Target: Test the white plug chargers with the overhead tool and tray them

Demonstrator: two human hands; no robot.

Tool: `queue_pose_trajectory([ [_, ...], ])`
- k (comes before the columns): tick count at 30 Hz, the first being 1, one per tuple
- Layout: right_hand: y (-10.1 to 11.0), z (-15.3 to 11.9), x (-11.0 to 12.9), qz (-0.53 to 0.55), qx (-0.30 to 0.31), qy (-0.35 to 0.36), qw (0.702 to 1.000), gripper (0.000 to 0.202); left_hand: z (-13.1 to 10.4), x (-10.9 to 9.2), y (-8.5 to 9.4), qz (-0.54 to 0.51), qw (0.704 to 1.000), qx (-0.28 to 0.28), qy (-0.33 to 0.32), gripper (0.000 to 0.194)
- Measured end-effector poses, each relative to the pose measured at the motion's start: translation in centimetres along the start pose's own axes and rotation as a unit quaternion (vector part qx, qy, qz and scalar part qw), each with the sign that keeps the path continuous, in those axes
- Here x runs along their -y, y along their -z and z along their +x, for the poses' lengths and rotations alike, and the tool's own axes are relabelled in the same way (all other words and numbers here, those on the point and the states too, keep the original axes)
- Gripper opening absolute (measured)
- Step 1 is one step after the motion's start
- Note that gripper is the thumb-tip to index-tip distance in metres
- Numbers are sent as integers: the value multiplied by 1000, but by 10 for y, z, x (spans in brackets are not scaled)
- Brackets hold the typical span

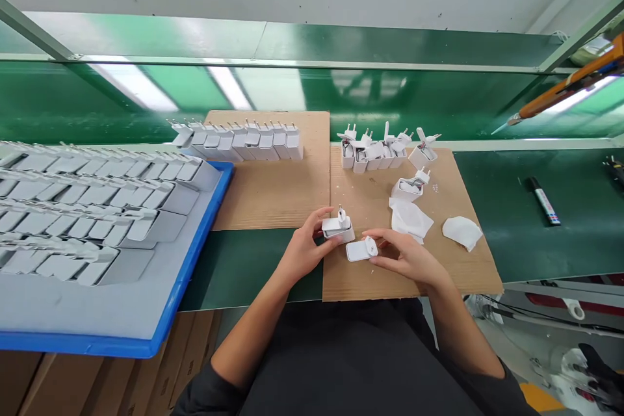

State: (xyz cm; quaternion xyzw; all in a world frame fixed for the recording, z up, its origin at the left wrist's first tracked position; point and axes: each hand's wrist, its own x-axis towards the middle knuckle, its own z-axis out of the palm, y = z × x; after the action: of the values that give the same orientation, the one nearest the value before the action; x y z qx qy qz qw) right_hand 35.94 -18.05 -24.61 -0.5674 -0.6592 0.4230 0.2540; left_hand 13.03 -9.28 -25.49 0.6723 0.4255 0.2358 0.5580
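My left hand [305,250] is closed around a white adapter housing [337,227] with a two-pin plug standing up on its top. Just to its right, my right hand [407,257] pinches a flat white cover [359,251] by the round plug part at its right end. The two pieces are close together above the cardboard's left edge. Beyond my right hand stands an open white housing [408,188] with parts inside and a plug sticking up. White wrapping sheets [410,218] lie in front of that housing.
A blue-rimmed tray [192,260] of adapters fills the left. A row of adapters [266,141] stands on the rear cardboard [273,188]; more open housings [373,155] stand at back right. A marker [545,203] lies right; an orange tool [570,88] hangs above.
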Motion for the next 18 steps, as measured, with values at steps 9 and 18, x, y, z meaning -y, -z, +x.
queue_pose_trajectory([
  [9, -8, 6, -8, 45, -32, 21, 998, 40, -1, 6, -6, 1, 1000, -12, -1, 56],
  [18, 25, -15, -9, 44, -221, -11, 974, 31, 5, 1, -4, 112, 992, 49, -40, 41],
])
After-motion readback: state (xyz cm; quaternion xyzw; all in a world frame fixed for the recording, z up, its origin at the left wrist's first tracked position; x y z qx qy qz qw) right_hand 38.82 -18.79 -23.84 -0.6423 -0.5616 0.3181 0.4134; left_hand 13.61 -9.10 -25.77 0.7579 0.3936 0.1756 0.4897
